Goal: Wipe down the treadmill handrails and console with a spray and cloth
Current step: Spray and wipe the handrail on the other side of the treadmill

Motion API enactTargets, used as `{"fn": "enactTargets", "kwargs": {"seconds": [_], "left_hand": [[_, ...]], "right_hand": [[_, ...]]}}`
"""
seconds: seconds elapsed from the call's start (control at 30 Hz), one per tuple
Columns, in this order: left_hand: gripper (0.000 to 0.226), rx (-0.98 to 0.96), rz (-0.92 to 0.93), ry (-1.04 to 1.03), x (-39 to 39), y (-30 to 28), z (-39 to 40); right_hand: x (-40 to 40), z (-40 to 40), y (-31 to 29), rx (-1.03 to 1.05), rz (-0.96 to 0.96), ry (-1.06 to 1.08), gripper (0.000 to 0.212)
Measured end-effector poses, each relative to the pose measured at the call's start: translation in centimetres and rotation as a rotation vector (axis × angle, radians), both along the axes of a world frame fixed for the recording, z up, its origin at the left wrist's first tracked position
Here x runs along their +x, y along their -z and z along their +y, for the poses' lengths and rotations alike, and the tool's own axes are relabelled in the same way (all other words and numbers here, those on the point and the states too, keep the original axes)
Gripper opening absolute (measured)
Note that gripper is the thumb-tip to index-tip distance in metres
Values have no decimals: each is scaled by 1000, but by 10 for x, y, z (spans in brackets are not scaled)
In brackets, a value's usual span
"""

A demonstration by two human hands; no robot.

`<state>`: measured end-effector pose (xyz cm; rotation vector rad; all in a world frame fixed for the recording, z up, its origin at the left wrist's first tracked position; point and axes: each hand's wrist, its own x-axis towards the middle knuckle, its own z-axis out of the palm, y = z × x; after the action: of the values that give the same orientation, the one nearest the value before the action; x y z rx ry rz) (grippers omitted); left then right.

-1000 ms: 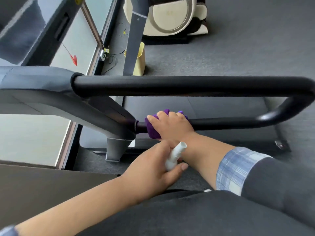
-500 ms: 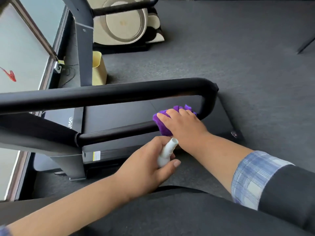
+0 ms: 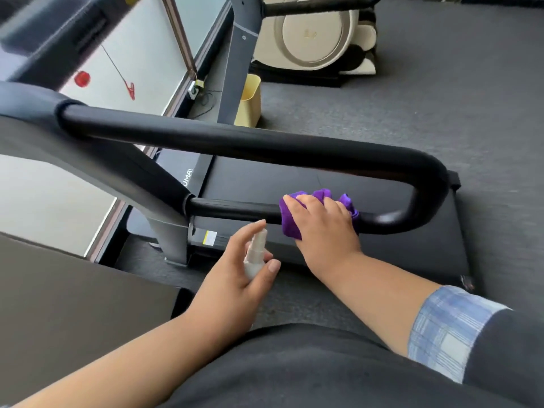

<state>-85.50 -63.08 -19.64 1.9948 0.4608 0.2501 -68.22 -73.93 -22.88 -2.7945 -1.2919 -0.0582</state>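
Nearest the viewer, a person's left hand [image 3: 235, 278] holds a small white spray bottle [image 3: 255, 254], fingers curled round it and forefinger raised by the nozzle. Just beyond, the right hand [image 3: 321, 222] presses a purple cloth [image 3: 290, 220] round the treadmill's lower handrail [image 3: 232, 209], its grip wrapped over cloth and bar. To wipe well, the cloth should likely encircle the tube and run on through the end bend to the upper handrail [image 3: 235, 139]. Farther off stands a yellow bin [image 3: 250, 101].
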Motion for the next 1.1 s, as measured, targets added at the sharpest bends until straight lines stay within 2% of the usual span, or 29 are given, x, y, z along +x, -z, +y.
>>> {"fn": "enactTargets", "kwargs": {"seconds": [0.4,0.67,0.77,0.9,1.1], "left_hand": [[55,35,5,-101,-52,4,54],[49,82,32,-98,-87,15,122],[49,43,42,-112,-86,18,143],[49,88,71,-137,-66,22,162],[53,230,190,-74,-34,32,166]], "right_hand": [[-37,101,17,-31,-24,-34,73],[-73,186,32,48,4,-72,70],[-79,190,30,180,79,-74,69],[-77,169,19,413,302,-28,69],[-89,111,-5,715,543,239,53]]}}
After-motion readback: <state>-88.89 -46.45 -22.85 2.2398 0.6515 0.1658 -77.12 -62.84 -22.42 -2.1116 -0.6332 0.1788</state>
